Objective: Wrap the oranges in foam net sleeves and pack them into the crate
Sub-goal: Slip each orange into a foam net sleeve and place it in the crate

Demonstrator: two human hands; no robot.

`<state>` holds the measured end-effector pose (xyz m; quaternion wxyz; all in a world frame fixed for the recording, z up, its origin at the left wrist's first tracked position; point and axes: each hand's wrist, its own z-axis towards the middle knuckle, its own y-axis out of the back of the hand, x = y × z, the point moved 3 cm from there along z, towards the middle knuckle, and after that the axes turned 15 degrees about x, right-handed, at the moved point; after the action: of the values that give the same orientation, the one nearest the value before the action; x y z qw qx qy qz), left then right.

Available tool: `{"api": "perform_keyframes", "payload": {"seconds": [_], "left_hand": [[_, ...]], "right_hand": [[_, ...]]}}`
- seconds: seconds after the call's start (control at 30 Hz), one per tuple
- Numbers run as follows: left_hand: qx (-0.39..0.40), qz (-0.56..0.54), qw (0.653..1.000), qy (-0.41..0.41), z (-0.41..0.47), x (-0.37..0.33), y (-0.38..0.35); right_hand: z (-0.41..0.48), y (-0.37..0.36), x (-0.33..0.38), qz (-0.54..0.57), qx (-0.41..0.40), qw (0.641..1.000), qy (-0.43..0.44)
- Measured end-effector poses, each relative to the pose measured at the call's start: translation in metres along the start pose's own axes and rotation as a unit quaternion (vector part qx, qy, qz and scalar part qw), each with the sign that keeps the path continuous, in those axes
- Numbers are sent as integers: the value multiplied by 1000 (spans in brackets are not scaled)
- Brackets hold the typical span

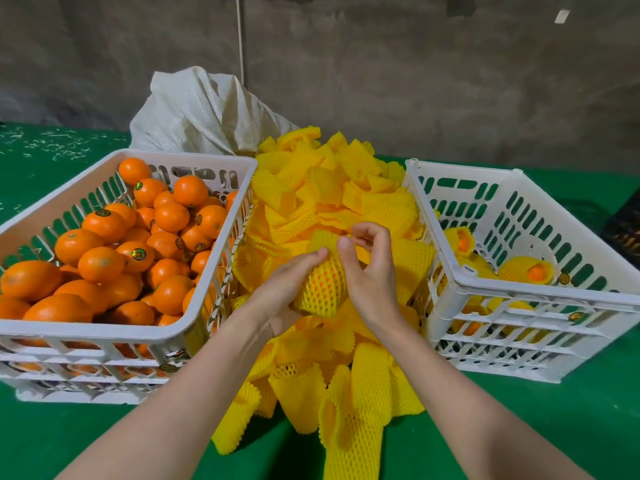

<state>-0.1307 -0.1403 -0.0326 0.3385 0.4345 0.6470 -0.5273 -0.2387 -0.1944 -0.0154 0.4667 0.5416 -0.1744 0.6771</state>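
Head view, single frame.

We see both forearms reaching forward over the green desk [571,427]. The left grip [284,292] is curled under and around the held orange [320,284] from the left, thumb lying across its top. The fruit sits inside a yellow sleeve [313,303], and its skin shows through the mesh. The right grip [372,275] meets it from the right: the thumb presses on the net at the top, and the fingers are curled and pinch the sleeve's upper edge. Neither grip is spread open; both have hold of the same bundle. The bundle is held above the sleeve pile [329,188], between the two crates and touching neither.

The sleeve pile is a loose heap of yellow foam nets running from the desk's near edge back to a white woven sack [201,112].

The left crate [86,327], white slotted plastic, is heaped with bare oranges [104,265], several of them bearing round stickers.

The right crate [554,296], of the same type, holds a few wrapped oranges [523,270] low inside. Orange skin shows at the open sleeve ends.

At the far right edge there is a dark object [623,230]; we cannot tell what it is. A grey wall [415,81] stands behind.
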Motion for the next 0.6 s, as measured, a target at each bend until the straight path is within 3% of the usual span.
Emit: {"api": "perform_keyframes", "payload": {"seconds": [0.13, 0.2, 0.3, 0.5, 0.6], "left_hand": [[-23, -70, 996, -54, 5, -3, -9], [4, -86, 994, -64, 10, -3, -19], [58, -146, 985, -66, 24, -5, -39], [11, -165, 982, -95, 68, -8, -82], [-15, 68, 985, -155, 91, -8, -112]], "right_hand": [[-15, -3, 0, -10, 103, 995, 16], [-17, 0, -3, -37, 139, 990, 11], [-10, 24, -2, -56, 90, 994, -2], [5, 86, 10, -149, -13, 986, 67], [25, 138, 0, -142, -97, 983, 61]]}}
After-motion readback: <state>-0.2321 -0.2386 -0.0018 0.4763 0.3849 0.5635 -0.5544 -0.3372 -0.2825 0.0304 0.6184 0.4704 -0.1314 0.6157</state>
